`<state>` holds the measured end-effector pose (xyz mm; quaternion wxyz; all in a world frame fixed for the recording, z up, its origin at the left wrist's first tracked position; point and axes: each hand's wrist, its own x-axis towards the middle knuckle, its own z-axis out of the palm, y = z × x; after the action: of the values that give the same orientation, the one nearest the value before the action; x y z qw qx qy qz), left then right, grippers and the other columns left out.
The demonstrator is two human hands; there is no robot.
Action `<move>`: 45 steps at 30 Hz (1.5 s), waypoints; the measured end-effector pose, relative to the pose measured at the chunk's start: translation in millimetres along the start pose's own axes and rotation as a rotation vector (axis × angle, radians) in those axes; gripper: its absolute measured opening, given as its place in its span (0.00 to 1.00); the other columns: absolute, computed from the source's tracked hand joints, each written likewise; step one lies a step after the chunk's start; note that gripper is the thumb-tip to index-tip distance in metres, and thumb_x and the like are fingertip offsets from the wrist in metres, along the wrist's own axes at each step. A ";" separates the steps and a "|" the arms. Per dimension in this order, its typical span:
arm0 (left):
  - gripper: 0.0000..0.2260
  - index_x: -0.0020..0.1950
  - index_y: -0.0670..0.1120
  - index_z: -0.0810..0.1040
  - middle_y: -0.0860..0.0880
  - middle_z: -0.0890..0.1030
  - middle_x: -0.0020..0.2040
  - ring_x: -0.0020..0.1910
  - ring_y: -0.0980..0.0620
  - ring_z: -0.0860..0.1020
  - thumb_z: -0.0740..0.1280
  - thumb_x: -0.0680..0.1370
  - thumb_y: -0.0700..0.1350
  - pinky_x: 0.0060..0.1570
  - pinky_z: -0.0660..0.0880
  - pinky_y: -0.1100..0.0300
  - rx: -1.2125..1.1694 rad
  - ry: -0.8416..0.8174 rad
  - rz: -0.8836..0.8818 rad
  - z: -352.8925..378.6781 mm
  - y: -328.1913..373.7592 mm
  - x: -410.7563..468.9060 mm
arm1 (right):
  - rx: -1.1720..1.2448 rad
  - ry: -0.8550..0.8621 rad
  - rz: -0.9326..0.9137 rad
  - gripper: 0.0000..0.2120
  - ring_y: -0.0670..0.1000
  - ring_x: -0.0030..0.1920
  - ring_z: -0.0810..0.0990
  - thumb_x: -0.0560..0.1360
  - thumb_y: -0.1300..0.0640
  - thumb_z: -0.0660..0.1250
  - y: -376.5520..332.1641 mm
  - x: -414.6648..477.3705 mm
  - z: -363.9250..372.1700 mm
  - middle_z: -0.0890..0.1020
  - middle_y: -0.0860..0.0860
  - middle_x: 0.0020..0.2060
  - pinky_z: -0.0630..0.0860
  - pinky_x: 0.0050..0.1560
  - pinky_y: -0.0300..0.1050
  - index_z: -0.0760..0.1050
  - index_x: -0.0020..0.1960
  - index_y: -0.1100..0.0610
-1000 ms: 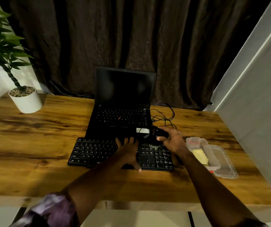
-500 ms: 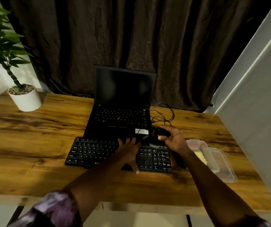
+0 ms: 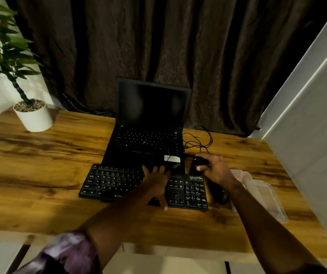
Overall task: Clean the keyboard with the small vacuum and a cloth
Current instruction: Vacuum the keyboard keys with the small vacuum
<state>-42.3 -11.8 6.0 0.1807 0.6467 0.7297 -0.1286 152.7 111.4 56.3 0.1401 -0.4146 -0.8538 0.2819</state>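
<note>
Keyboard [image 3: 115, 182]: on the table [image 3: 40, 175], against the laptop [image 3: 150, 143].
Left hand [image 3: 156, 180]: your fingers are spread flat on it, likely pinning it.
Right hand [image 3: 216, 169]: curled round the vacuum [image 3: 196, 167], nozzle at the keyboard's far right corner.
Cloth: none in view.

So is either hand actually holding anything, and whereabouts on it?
The right hand grips the small black vacuum round its body; the left hand holds nothing, resting flat on the keyboard.

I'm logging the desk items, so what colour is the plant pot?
White. The plant pot shows best in the head view, at far left.
</note>
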 end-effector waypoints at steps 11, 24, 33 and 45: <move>0.61 0.81 0.48 0.49 0.42 0.51 0.80 0.78 0.37 0.49 0.80 0.59 0.63 0.68 0.44 0.23 -0.034 -0.001 -0.005 -1.2 0.4 -2.5 | 0.074 0.005 0.073 0.23 0.50 0.58 0.79 0.73 0.66 0.72 11.6 -6.2 -9.1 0.81 0.50 0.57 0.75 0.63 0.46 0.76 0.66 0.53; 0.62 0.81 0.49 0.47 0.42 0.50 0.80 0.79 0.37 0.48 0.81 0.58 0.63 0.68 0.43 0.23 -0.045 -0.019 -0.027 -2.8 2.6 -3.9 | 0.148 0.028 0.031 0.23 0.51 0.59 0.79 0.72 0.64 0.73 -4.6 -4.3 11.0 0.81 0.51 0.59 0.77 0.63 0.49 0.77 0.66 0.51; 0.62 0.81 0.48 0.48 0.43 0.50 0.80 0.78 0.38 0.49 0.80 0.58 0.64 0.68 0.44 0.23 -0.023 -0.016 -0.030 -1.2 3.0 -2.3 | 0.050 0.074 0.079 0.22 0.52 0.57 0.80 0.72 0.67 0.72 25.4 -16.5 -16.5 0.82 0.53 0.56 0.76 0.61 0.46 0.77 0.65 0.55; 0.61 0.81 0.48 0.49 0.43 0.52 0.79 0.78 0.38 0.50 0.81 0.58 0.63 0.69 0.44 0.24 -0.040 -0.005 -0.029 -2.6 3.0 -5.4 | 0.203 0.043 0.064 0.22 0.49 0.56 0.78 0.73 0.68 0.71 0.2 -20.8 2.3 0.80 0.50 0.54 0.77 0.58 0.41 0.76 0.65 0.55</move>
<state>-39.1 -15.2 10.8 0.1935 0.6322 0.7409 -0.1180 164.7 94.4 54.2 0.1904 -0.4311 -0.8041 0.3623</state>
